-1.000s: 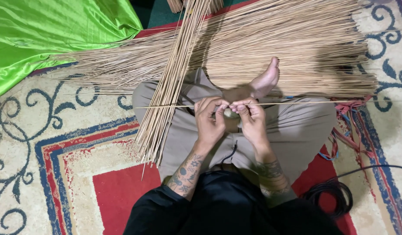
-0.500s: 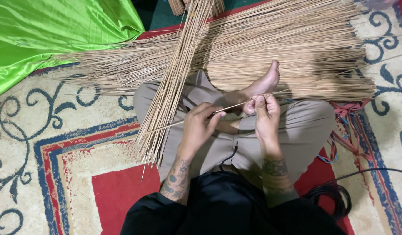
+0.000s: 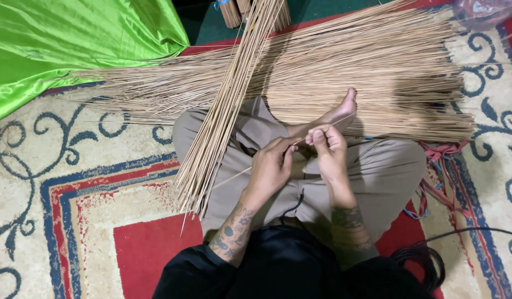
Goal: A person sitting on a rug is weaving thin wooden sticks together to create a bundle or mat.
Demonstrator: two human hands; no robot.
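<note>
A single thin stick (image 3: 278, 156), pale tan and very slender, is held slanted across the lap, its low end running toward the lower left and its upper end pointing up right past the bare foot (image 3: 339, 111). It's pinched near its upper part by the right hand (image 3: 329, 152), thumb and fingertips closed on it, while the left hand (image 3: 272, 169) is curled around it a bit lower, fingers closed over the shaft. Just to the left, a loose bundle of sticks (image 3: 220, 119) is leaned over the left knee, and a big flat pile of sticks (image 3: 377, 72) is spread behind the foot, on the patterned carpet (image 3: 56, 182). Compared with half a second ago, the hands have been brought closer together, the left hand has been slid up the stick, and the stick is tilted more steeply. A green cloth (image 3: 73, 44) is seen top left, a black cable coil (image 3: 425, 260) bottom right.
</note>
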